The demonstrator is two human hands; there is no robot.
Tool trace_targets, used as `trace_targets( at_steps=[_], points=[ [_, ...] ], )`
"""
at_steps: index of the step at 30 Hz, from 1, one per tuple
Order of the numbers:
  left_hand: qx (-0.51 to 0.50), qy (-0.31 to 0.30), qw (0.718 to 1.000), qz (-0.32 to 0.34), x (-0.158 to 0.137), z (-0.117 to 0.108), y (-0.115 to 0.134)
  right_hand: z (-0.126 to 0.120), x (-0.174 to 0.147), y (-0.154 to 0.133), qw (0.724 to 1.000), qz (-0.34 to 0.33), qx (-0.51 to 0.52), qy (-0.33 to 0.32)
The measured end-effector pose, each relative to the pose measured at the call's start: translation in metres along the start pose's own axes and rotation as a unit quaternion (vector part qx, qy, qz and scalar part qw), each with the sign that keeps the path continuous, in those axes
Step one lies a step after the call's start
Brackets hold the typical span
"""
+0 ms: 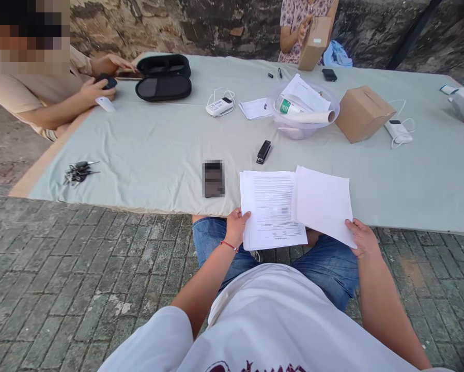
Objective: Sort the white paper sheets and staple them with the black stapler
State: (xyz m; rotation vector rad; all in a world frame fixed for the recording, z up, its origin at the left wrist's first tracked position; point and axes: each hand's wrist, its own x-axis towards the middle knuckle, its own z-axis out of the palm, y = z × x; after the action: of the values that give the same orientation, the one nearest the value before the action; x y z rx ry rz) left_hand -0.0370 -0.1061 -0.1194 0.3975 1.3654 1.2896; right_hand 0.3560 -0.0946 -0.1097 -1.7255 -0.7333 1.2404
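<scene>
My left hand [237, 226] grips the left edge of a stack of printed paper sheets [274, 206], thumb on top. The stack reaches over the table's near edge, its text facing up. In my right hand [361, 236] is the lower right corner of a blank-looking sheet of paper [323, 204], pinched between thumb and fingers. Its left edge overlaps the printed stack. Just beyond the papers lies a black stapler [263, 152]. A dark, blurred flat object [213, 179] rests left of the stack.
On the cloth-covered table [158, 155] are keys [79, 173], a black case [164, 82], a white corded device [220, 106], a clear basin [299, 132] with papers and a bottle, and a cardboard box [364, 113]. One person sits left; another across holds a box [314, 44].
</scene>
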Motion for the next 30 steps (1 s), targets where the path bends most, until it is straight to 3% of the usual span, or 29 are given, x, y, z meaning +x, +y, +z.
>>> trace_targets(
  at_steps=[4,8,13,19,22,25,27,30],
  points=[
    [0.007,0.02,1.0,0.01,0.0,0.002,-0.001,-0.012,-0.006,-0.002,0.997,0.028,0.063,0.024],
    [0.03,0.019,0.999,0.014,-0.002,0.003,0.002,0.015,-0.021,-0.005,0.998,0.032,0.039,-0.027],
    [0.057,0.024,0.998,0.018,-0.005,0.002,0.007,0.065,-0.036,0.001,0.987,-0.024,-0.105,-0.12],
    [0.025,-0.004,1.0,0.008,-0.009,0.0,0.01,0.083,-0.041,0.017,0.966,-0.077,-0.231,-0.088],
    [-0.023,-0.043,0.998,-0.028,-0.014,-0.003,0.012,0.083,-0.043,0.024,0.977,-0.027,-0.186,-0.105],
    [-0.034,-0.061,0.996,-0.059,-0.018,-0.009,0.01,0.086,-0.045,0.03,0.981,0.069,-0.066,-0.166],
    [-0.023,-0.055,0.997,-0.057,-0.019,-0.012,0.007,0.09,-0.045,0.034,0.97,0.121,0.004,-0.209],
    [0.005,-0.02,0.999,-0.032,-0.018,-0.014,0.004,0.095,-0.045,0.038,0.965,0.13,0.039,-0.225]
  ],
)
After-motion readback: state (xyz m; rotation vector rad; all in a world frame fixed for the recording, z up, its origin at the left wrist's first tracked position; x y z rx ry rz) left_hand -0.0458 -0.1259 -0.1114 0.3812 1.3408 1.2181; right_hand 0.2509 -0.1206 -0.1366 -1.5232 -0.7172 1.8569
